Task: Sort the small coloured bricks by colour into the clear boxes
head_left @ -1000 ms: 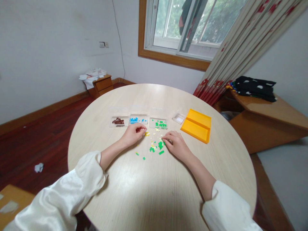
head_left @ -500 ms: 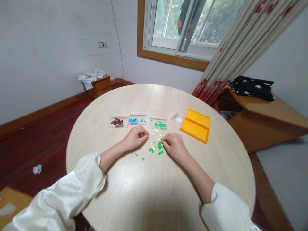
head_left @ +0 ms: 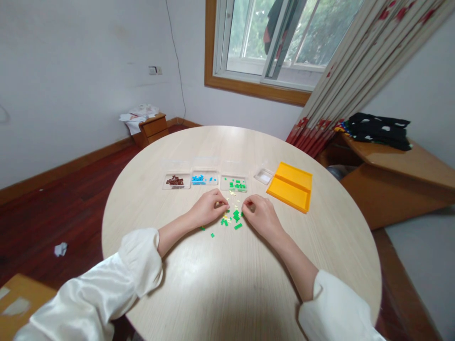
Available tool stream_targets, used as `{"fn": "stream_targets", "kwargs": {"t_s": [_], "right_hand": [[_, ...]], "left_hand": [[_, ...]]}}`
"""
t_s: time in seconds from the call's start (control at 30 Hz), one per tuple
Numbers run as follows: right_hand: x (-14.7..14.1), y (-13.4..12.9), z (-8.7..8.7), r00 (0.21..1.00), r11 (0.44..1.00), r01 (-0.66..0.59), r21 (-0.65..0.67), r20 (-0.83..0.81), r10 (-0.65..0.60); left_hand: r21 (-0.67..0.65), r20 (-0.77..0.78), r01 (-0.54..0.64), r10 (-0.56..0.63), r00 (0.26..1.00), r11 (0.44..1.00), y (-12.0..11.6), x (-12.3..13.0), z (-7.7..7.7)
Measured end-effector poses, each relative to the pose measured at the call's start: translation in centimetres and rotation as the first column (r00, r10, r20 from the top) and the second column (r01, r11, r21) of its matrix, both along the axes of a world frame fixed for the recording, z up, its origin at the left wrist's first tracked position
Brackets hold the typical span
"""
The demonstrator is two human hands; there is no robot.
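Note:
My left hand [head_left: 209, 207] is above the left side of a loose pile, its thumb and fingertips pinched together. Whatever they may hold is too small to make out. Opposite it, my right hand [head_left: 262, 214] has its thumb and forefinger closed at the pile's right edge, beside small green building bricks [head_left: 236, 215]. A longer green brick [head_left: 238, 227] lies just below, and a single green brick [head_left: 212, 235] rests nearer to me. Pale yellow pieces [head_left: 232, 193] are scattered between the two hands.
Beyond the hands stand clear plastic boxes with brown bricks [head_left: 175, 181], blue bricks [head_left: 198, 179] and green bricks [head_left: 237, 184]. A small clear box [head_left: 264, 176] and a yellow hinged tray [head_left: 288, 193] are at the right, on a round wooden table [head_left: 199, 284].
My left hand has moved right, closer to the pile and to my right hand. My right hand has shifted slightly right of the green bricks. The whole view has also shifted a little.

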State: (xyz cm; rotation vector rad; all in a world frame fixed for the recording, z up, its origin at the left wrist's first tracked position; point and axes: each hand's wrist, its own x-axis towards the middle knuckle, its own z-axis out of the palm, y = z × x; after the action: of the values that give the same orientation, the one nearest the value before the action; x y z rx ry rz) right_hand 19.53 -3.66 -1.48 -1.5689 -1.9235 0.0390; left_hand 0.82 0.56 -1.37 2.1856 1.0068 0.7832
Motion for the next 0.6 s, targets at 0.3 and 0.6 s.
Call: {"fn": "stream_targets", "kwargs": {"t_s": [0.3,0.6], "right_hand": [[0.4,-0.3,1.2,0.989,0.999,-0.034,-0.021,-0.144,0.031],[0.7,0.2,-0.1,0.979,0.996,-0.090,0.021,-0.184,0.093]], "left_hand": [[0.108,-0.293,-0.052,0.082,0.952,0.993,-1.4,1.0,1.0],[0.132,-0.319,-0.009,0.051,0.946,0.991,-1.8,1.3,0.9]]}}
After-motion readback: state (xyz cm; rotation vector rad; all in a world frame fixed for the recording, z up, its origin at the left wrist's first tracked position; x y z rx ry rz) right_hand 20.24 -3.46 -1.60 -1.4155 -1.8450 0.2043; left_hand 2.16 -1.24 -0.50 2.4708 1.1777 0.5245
